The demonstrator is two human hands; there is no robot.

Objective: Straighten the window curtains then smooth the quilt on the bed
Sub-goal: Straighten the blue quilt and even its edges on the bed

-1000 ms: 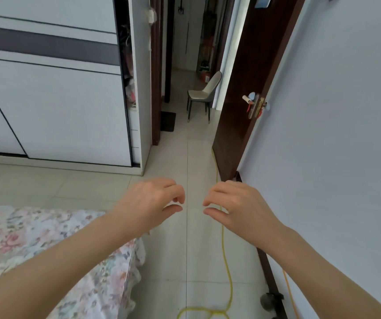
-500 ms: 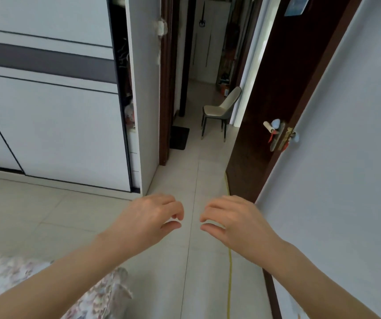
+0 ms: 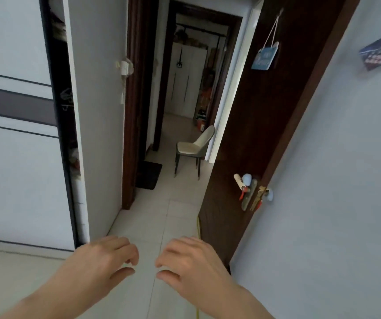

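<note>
Right now my left hand point(image 3: 102, 261) and right hand point(image 3: 189, 261) hang side by side in front of me, close but not touching, palms down over the floor point(image 3: 161, 217). Both are loosely curled with thumb and fingers apart, and neither holds anything. I judge they are raised like this simply because I am between jobs, carrying them ready rather than working with them.

Neither the curtains nor the quilt is in view; no window and no bed shows from where I look, so I cannot say how either lies or how much of the task is done. My guess is that I must turn away from this doorway to reach them.

Underfoot the floor is pale, glossy tile with thin joints, and a yellow cord point(image 3: 198, 226) runs along it beside the door point(image 3: 253, 125). That dark wood door stands open against the plain wall point(image 3: 334, 180) on my right, with things hung on its handle point(image 3: 249, 194) and a small blue sign point(image 3: 264, 58) on a string higher up. To my left is a white wardrobe point(image 3: 19, 180) with a dark band, its panel slid partly open. Through the doorway a light chair point(image 3: 194, 146) stands in the hall near a dark mat point(image 3: 149, 173).
</note>
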